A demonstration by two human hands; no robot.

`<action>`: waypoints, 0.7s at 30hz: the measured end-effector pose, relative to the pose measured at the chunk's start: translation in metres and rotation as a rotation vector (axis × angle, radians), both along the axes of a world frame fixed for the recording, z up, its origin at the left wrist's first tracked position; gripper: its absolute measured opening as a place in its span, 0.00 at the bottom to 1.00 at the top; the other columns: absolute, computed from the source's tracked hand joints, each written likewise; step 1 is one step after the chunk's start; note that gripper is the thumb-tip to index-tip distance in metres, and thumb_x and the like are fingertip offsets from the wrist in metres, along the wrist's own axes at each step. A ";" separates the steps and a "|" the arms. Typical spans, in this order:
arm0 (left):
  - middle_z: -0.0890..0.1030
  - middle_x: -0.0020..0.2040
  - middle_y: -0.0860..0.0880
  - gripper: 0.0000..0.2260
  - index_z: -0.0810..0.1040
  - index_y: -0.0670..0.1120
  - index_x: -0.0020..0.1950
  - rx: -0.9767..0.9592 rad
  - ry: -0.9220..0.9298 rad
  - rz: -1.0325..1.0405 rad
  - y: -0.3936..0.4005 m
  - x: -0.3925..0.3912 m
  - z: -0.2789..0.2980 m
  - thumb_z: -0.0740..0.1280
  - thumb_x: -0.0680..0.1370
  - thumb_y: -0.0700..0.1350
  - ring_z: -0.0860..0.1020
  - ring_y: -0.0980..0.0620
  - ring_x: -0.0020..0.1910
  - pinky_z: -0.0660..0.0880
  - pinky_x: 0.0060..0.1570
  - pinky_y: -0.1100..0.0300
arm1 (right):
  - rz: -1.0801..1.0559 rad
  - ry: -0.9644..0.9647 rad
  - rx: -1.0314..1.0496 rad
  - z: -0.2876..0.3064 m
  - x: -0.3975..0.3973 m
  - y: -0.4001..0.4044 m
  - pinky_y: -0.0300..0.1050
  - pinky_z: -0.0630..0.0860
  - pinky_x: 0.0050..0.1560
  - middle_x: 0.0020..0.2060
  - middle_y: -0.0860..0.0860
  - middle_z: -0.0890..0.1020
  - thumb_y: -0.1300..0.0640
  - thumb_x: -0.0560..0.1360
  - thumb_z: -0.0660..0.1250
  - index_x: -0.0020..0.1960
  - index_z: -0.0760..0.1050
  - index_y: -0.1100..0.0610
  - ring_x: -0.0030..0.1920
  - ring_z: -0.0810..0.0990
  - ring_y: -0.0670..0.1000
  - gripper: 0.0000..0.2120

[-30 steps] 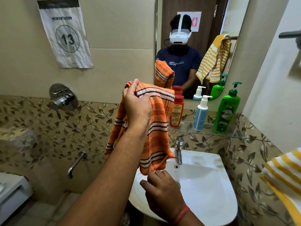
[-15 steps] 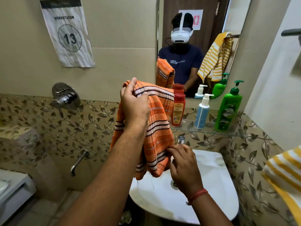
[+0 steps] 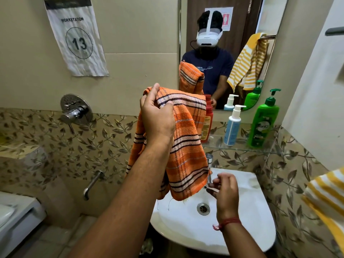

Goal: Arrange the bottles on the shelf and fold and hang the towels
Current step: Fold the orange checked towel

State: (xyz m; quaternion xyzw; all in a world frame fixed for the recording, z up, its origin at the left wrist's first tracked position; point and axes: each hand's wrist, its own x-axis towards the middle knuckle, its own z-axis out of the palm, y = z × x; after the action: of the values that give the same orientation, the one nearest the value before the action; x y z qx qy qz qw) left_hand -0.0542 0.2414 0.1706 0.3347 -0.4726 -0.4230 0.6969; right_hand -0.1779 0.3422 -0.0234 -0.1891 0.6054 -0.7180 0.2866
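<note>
My left hand is raised above the sink and grips the top of an orange striped towel, which hangs down bunched. My right hand is lower, just right of the towel's bottom corner, with fingers loosely curled and nothing visibly in them. On the glass shelf stand a red bottle, partly hidden by the towel, a white-and-blue pump bottle and a green pump bottle. A yellow striped towel shows at the right edge.
A white sink with a tap sits under my hands. The mirror hangs above the shelf. A wall mixer and spout are to the left, a white fixture at lower left, a grey bar at upper right.
My right hand rose to the towel's lower hem, touched it, then drew away to the right and slightly down. My left hand kept its hold on the towel's top.
</note>
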 end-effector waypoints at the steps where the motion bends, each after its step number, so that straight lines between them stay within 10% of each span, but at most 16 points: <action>1: 0.73 0.69 0.54 0.26 0.74 0.50 0.72 -0.004 -0.006 0.000 0.001 -0.001 -0.001 0.68 0.77 0.32 0.76 0.56 0.64 0.77 0.53 0.70 | 0.038 -0.035 -0.026 0.008 -0.004 -0.001 0.53 0.79 0.41 0.37 0.53 0.77 0.51 0.81 0.61 0.45 0.73 0.56 0.38 0.79 0.54 0.10; 6: 0.73 0.68 0.54 0.26 0.75 0.49 0.71 0.009 -0.004 -0.031 0.004 -0.009 -0.007 0.68 0.76 0.31 0.76 0.56 0.65 0.78 0.63 0.59 | 0.342 0.021 0.179 0.022 -0.010 -0.013 0.52 0.82 0.43 0.39 0.57 0.80 0.60 0.76 0.68 0.48 0.74 0.59 0.36 0.80 0.54 0.04; 12: 0.72 0.70 0.53 0.26 0.75 0.50 0.71 0.004 -0.002 -0.040 0.008 -0.011 -0.008 0.68 0.77 0.31 0.75 0.54 0.67 0.78 0.63 0.54 | 0.218 0.038 0.347 0.000 -0.015 -0.019 0.60 0.84 0.44 0.38 0.61 0.84 0.58 0.69 0.60 0.40 0.76 0.58 0.40 0.84 0.62 0.06; 18: 0.72 0.70 0.54 0.25 0.75 0.51 0.71 0.016 -0.002 -0.022 0.007 -0.007 -0.011 0.68 0.77 0.31 0.76 0.54 0.66 0.80 0.57 0.62 | 0.225 -0.871 -0.071 -0.002 -0.014 -0.013 0.53 0.78 0.48 0.37 0.60 0.80 0.69 0.74 0.52 0.44 0.75 0.64 0.38 0.79 0.57 0.13; 21: 0.73 0.68 0.55 0.25 0.76 0.51 0.71 0.040 0.016 0.011 0.001 -0.001 -0.010 0.68 0.76 0.32 0.75 0.54 0.67 0.78 0.62 0.58 | 0.238 -0.919 -0.194 -0.016 -0.018 -0.004 0.47 0.75 0.43 0.31 0.55 0.79 0.69 0.71 0.53 0.39 0.72 0.61 0.32 0.79 0.53 0.11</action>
State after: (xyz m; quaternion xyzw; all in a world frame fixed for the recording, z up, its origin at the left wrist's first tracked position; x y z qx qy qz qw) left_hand -0.0552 0.2423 0.1609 0.3478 -0.4565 -0.4313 0.6961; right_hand -0.1961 0.3386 -0.0390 0.0539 0.3205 -0.7426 0.5856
